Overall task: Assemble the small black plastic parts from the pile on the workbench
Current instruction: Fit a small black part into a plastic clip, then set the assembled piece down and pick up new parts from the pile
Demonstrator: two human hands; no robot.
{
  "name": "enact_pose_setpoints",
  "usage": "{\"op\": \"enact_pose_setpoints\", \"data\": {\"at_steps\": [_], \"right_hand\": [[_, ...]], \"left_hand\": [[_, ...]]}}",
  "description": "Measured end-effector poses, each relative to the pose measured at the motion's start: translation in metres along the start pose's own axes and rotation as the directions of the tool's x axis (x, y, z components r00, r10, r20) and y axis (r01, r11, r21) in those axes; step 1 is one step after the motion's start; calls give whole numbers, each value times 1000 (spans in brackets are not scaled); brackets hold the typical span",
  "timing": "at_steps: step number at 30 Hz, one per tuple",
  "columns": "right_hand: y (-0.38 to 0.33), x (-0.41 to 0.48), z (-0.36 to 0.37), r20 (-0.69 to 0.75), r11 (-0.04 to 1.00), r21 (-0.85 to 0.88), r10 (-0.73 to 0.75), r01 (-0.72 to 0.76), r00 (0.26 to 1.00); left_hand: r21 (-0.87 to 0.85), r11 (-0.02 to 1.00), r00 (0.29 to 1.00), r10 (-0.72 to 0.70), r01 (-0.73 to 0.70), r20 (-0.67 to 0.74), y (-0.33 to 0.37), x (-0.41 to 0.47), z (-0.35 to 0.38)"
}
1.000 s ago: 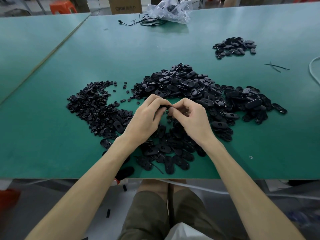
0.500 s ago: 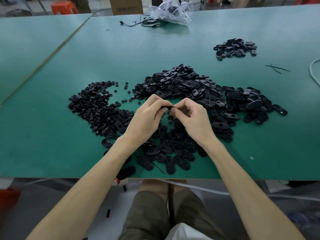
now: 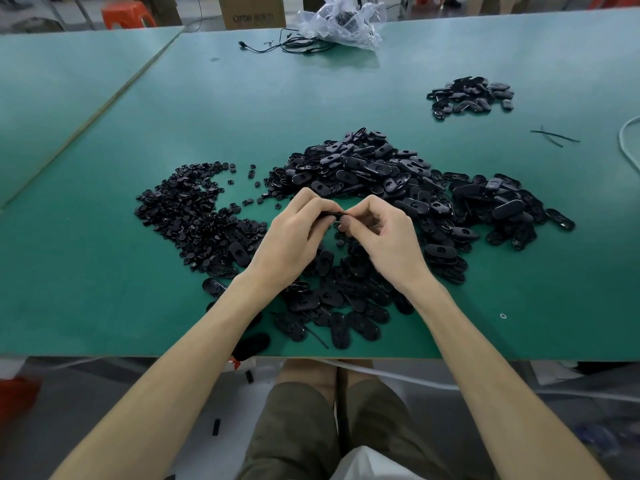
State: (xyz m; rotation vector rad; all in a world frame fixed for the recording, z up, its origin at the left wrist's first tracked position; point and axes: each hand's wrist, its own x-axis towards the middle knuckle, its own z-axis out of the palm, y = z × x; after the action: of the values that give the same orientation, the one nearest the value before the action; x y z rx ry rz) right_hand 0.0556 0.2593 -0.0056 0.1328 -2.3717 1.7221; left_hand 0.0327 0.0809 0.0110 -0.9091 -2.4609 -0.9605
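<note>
head view looks down on a green workbench [image 3: 104, 289] where both hands meet just above the near part of a big pile of oval black parts [image 3: 381, 174]. the left hand [image 3: 291, 237] has its fingers curled and pinches one end of a small black part [image 3: 333, 213]. the right hand [image 3: 384, 237], fingers curled too, pinches the other end between thumb and forefinger, so the piece sits between the two sets of fingertips, lifted off the table. its exact shape is too small to tell. the oval pile runs on under both wrists toward the near edge of the bench. to its left lies a spread of smaller round black pieces [image 3: 187, 209], touching the ovals near the left wrist. well apart, at the far right, sits a smaller heap of oval parts [image 3: 471, 97], with a few thin black strands [image 3: 554, 136] near it. at the far edge a crumpled clear plastic bag [image 3: 346, 24] lies just beside some thin black cables [image 3: 287, 46]. beyond the bench stand a cardboard box [image 3: 252, 12] and an orange stool [image 3: 126, 15]. olive shorts [image 3: 294, 427] show below the near edge.
</note>
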Motion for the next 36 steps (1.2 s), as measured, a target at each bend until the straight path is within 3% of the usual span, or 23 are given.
{"op": "enact_pose_setpoints", "data": {"at_steps": [17,21,26,29,33,36], "right_hand": [[-4,0,0,-56,999,16,32,-32,998],[-4,0,0,-62,998,17,61,-60,996],[-1,1,0,-74,998,-3,56,-57,996],[1,2,0,-71,998,-11,63,-64,995],[3,3,0,-60,998,-16,54,-55,997],[3,3,-1,-50,999,-22,45,-46,998]], "left_hand": [[34,999,1000,5,-5,-20,-3,5,4],[24,996,996,-85,85,-5,-4,18,0],[-292,885,918,-393,364,-46,1,37,-1],[-318,845,885,-465,431,-36,-1,47,-2],[-113,933,940,-340,342,39,1,51,5],[-24,980,979,-200,199,-39,3,49,10]]}}
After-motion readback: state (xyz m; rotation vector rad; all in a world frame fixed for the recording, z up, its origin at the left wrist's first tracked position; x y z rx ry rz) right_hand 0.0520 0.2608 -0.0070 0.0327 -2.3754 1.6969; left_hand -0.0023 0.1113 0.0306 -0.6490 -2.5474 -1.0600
